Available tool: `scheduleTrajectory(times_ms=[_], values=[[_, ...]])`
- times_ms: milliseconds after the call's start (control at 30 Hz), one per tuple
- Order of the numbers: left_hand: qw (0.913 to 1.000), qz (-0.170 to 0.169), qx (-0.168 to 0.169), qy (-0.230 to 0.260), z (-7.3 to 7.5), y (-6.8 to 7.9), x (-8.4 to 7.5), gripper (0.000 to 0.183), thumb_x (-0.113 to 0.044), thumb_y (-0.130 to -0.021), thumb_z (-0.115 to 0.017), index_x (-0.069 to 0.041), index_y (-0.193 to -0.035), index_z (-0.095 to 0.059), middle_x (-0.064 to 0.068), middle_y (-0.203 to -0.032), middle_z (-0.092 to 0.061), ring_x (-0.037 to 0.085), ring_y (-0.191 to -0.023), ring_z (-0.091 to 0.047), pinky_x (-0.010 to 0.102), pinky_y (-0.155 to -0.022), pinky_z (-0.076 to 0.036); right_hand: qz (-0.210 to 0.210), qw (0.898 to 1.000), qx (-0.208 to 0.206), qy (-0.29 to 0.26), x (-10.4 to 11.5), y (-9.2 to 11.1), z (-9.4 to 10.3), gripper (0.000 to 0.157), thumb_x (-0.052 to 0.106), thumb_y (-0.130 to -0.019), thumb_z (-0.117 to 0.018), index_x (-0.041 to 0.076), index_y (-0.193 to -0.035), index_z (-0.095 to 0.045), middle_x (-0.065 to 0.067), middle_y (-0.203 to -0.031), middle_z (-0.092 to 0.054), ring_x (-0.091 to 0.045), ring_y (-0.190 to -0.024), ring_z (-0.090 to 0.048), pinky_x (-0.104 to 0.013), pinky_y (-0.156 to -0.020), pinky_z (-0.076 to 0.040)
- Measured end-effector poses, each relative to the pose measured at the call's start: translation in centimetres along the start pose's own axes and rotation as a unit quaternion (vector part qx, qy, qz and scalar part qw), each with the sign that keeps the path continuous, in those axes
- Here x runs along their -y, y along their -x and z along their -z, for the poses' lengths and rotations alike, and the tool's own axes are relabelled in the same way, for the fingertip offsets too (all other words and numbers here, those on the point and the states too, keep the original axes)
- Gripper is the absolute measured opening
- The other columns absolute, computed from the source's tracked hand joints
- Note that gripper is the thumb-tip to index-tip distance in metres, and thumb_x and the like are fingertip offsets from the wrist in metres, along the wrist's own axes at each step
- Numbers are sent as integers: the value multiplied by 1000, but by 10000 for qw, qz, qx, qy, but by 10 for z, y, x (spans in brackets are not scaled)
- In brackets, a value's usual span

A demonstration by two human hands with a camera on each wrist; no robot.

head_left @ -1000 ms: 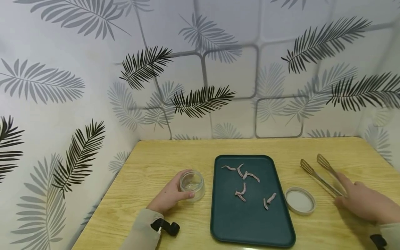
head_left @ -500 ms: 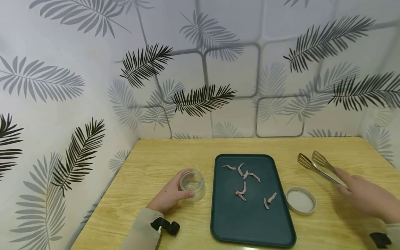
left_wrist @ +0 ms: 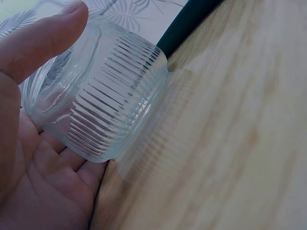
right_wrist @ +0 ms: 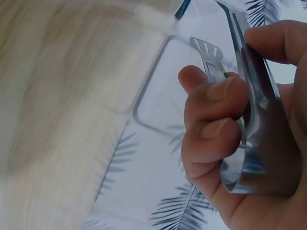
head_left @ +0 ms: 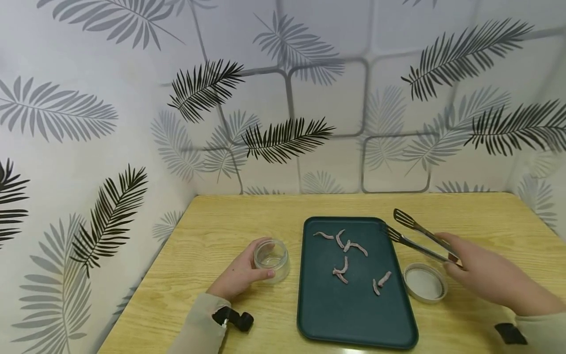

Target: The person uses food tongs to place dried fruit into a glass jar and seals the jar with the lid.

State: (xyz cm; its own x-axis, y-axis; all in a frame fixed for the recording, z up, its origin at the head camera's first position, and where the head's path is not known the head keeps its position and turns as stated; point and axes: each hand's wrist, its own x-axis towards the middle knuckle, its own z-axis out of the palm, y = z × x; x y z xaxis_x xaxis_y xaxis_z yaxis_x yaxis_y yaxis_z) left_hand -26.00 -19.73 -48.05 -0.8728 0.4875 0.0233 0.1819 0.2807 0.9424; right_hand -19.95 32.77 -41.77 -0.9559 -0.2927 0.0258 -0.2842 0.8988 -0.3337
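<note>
My left hand grips a clear glass jar that stands on the table left of the tray. In the left wrist view the ribbed side of the jar shows between thumb and fingers. On the dark green tray lie several thin, pinkish-grey curved strips that look like meat. Metal tongs are held in my right hand, their slotted tips parted near the tray's upper right corner. The right wrist view shows curled fingers round the tongs.
A round whitish lid lies on the wooden table beside the tray's right edge, under the tongs. Behind the table rises a wall with a leaf pattern. A black strap and camera sit on the left wrist.
My right hand has moved left with the tongs, whose tips now reach the tray's upper right edge. The left hand, the jar and the strips stay where they were.
</note>
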Motion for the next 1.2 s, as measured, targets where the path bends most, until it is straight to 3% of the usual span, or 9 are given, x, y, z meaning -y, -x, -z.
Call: scheduleTrajectory(times_ms=[133,333,600,733,867,1000,1067,1200], values=[[10000,13,22,52,0,-1,-1,82,-23,-89,-81,-21,-156,-33,9,-156,-41,28,-135,-48,44,-108,-38,160,9999,-7,28,17,-5,-1,60,23,-98,-66,5,-150,-43,-4,-108,-65,-21,-93,-63,-42,-68,-49],[10000,18,44,43,-1,-1,-2,80,-24,-90,-80,-21,-156,-34,8,-156,-41,28,-136,-47,43,-108,-38,405,9990,58,160,40,-15,-8,62,30,-97,-69,18,-154,-45,-5,-117,-68,-26,-100,-67,-49,-74,-53],[10000,54,-13,-24,-1,1,-4,81,-24,-90,-80,-21,-156,-33,9,-156,-42,27,-137,-45,49,-111,-33,897,9954,-58,329,65,-28,-20,60,28,-96,-72,18,-151,-50,-8,-125,-69,-30,-109,-68,-51,-82,-54],[10000,90,-22,-33,-1,1,-5,81,-25,-90,-80,-22,-156,-33,8,-156,-42,27,-137,-45,48,-111,-33,995,9938,-155,463,75,-33,-23,57,30,-94,-73,19,-147,-55,-10,-127,-68,-29,-105,-69,-50,-81,-55],[9999,89,-25,-96,0,2,-5,80,-26,-91,-79,-22,-156,-33,8,-156,-42,27,-137,-45,46,-110,-34,1102,9923,-260,509,83,-40,-25,55,29,-94,-74,21,-145,-58,-6,-117,-72,-18,-89,-69,-43,-70,-54],[9999,39,-1,-101,0,2,-5,80,-26,-91,-79,-21,-156,-33,8,-156,-41,28,-137,-45,47,-110,-34,1166,9914,-364,470,87,-46,-27,52,28,-94,-74,20,-144,-60,4,-99,-72,-6,-72,-60,-35,-61,-47],[10000,3,14,-79,0,1,-5,80,-26,-91,-79,-20,-156,-33,9,-156,-41,28,-137,-46,47,-110,-34,1156,9913,-413,477,89,-49,-28,51,27,-94,-74,21,-143,-61,9,-85,-68,-4,-64,-53,-33,-57,-43],[10000,-16,23,-82,-1,1,-2,80,-26,-91,-79,-21,-156,-33,9,-156,-42,26,-137,-45,45,-110,-35,1092,9912,-488,565,94,-53,-32,50,26,-93,-76,21,-141,-63,12,-75,-63,-5,-58,-47,-31,-52,-38]])
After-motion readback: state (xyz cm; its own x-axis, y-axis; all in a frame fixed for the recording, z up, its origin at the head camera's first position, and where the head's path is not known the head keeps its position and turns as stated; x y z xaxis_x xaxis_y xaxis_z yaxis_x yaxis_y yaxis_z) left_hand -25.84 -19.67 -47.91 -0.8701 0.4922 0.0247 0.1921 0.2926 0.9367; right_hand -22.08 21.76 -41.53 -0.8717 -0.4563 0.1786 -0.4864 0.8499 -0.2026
